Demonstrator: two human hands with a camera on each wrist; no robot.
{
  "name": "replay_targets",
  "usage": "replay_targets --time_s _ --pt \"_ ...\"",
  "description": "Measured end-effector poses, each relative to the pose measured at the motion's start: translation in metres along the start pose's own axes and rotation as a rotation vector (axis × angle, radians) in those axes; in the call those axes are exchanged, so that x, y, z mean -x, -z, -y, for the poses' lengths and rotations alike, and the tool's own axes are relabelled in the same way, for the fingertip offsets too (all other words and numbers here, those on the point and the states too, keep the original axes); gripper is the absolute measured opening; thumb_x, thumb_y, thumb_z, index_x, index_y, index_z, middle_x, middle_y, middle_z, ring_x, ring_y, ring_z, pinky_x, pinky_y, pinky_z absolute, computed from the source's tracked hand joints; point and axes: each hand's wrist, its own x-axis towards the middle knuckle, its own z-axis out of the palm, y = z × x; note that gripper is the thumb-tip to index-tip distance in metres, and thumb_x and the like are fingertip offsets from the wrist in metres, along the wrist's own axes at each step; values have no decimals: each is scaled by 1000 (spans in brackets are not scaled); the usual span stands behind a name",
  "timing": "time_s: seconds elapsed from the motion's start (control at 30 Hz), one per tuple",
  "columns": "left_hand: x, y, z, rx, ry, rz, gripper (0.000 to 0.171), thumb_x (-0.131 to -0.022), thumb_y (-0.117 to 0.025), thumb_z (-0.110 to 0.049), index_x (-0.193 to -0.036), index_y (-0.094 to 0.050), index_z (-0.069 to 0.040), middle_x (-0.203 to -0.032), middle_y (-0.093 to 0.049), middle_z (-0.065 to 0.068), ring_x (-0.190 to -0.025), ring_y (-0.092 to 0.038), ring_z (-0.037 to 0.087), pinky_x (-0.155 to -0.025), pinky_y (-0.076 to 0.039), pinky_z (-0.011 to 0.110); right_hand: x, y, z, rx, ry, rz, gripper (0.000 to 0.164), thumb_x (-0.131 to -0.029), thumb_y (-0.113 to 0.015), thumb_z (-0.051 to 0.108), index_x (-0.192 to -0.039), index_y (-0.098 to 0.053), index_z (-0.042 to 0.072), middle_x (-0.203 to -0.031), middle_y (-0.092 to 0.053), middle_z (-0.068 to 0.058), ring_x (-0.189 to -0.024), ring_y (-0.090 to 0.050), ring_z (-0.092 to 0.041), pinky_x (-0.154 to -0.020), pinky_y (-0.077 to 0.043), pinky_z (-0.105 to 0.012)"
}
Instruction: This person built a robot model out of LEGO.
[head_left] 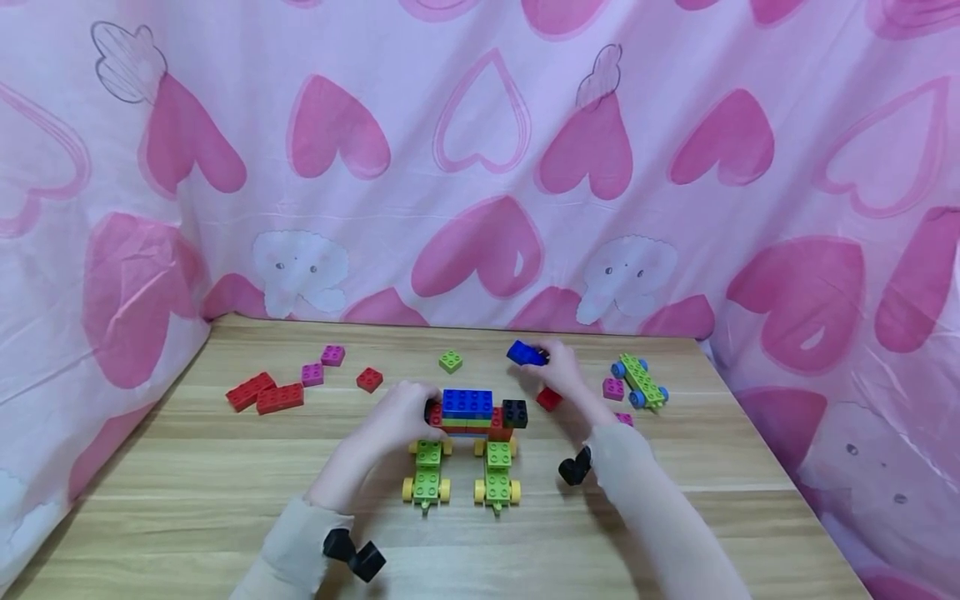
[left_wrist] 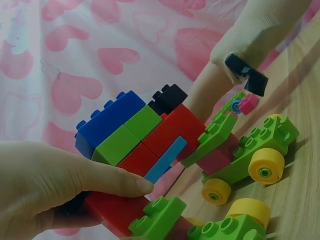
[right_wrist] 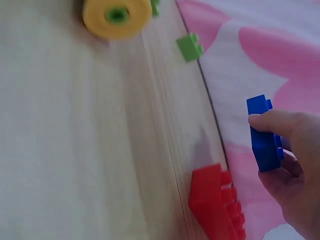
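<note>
My left hand [head_left: 403, 411] grips the left end of a built brick model [head_left: 467, 425]. In the left wrist view, the thumb lies along the model's red bricks [left_wrist: 167, 132]. A blue brick [head_left: 467, 403] tops the model, a black brick [head_left: 514, 413] sticks out at its right end, and two green wheeled bases [head_left: 427, 483] with yellow wheels stand below. Above the table, right of and behind the model, my right hand [head_left: 561, 367] pinches another blue brick [right_wrist: 265, 137] between thumb and fingers. Its studs face the palm side in the right wrist view.
Red bricks [head_left: 280, 398] and pink bricks [head_left: 312, 374] lie at the left. A green brick [head_left: 450, 361] sits at the back, with a red brick [head_left: 549, 398] beneath the right hand. A green wheeled base [head_left: 642, 383] with blue wheels stands right. A heart-patterned curtain [head_left: 480, 250] borders the table.
</note>
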Motion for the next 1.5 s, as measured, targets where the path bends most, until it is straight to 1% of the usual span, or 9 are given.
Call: replay_targets --time_s 0.1,0.37,0.57,0.7,0.83,0.97,1.07,1.3,1.5 --pt "1 0 0 5 -8 1 33 -65 -91 -14 -91 -71 -9 -85 -69 -2 -76 -59 11 -71 -55 28 10 -3 7 -29 2 3 48 -89 -72 20 -133 -59 7 -130 -58 -18 -116 -58 -36 -98 -51 -52" --pt "5 3 -1 -43 -78 -9 31 -69 -89 -14 -92 -69 -8 -87 -69 0 -77 -59 10 -72 -56 29 31 -5 28 1 100 -34 48 -85 -76 16 -129 -61 1 -124 -61 -20 -107 -61 -33 -92 -54 -47" --pt "6 2 -2 -81 -95 -37 35 -69 -89 -17 -97 -70 -8 -92 -69 0 -83 -61 13 -80 -57 32 45 -1 46 -27 117 -23 47 -83 -77 14 -127 -63 4 -123 -63 -18 -104 -62 -31 -89 -56 -44" --pt "8 3 -2 -51 -92 -47 45 -67 -91 -18 -105 -69 -7 -98 -71 2 -89 -65 15 -84 -57 35 52 3 55 -55 146 -30 46 -83 -77 14 -126 -63 4 -121 -64 -18 -103 -62 -31 -89 -56 -44" --pt "9 7 0 1 -121 -51 55 -66 -92 -21 -114 -68 -7 -106 -72 3 -97 -67 17 -89 -57 37 59 8 67 -84 175 -34 48 -84 -77 15 -127 -62 2 -120 -65 -17 -105 -63 -30 -91 -55 -46" --pt "9 10 2 50 -158 -52 59 -67 -90 -25 -119 -67 -8 -111 -72 4 -103 -67 20 -92 -55 39 65 14 79 -90 221 -35 48 -83 -77 14 -127 -61 2 -119 -66 -17 -103 -64 -30 -91 -55 -46" --pt "9 13 3 75 -160 -43 60 -69 -89 -30 -121 -67 -10 -112 -71 4 -105 -66 20 -93 -55 40 69 18 88 -78 254 -25 47 -83 -77 15 -126 -62 3 -119 -68 -15 -102 -65 -29 -90 -56 -46" --pt "6 15 5 90 -200 -37 58 -72 -86 -39 -120 -68 -12 -108 -72 3 -100 -66 18 -89 -56 40 74 19 106 -76 312 24 42 -84 -77 15 -123 -64 4 -118 -68 -13 -102 -64 -27 -90 -55 -47" --pt "0 15 7 118 -225 -18 55 -74 -84 -41 -118 -70 -12 -104 -73 1 -93 -66 14 -82 -57 33 76 17 114 -63 380 75 40 -85 -77 17 -123 -66 6 -118 -68 -11 -103 -63 -24 -90 -56 -42"
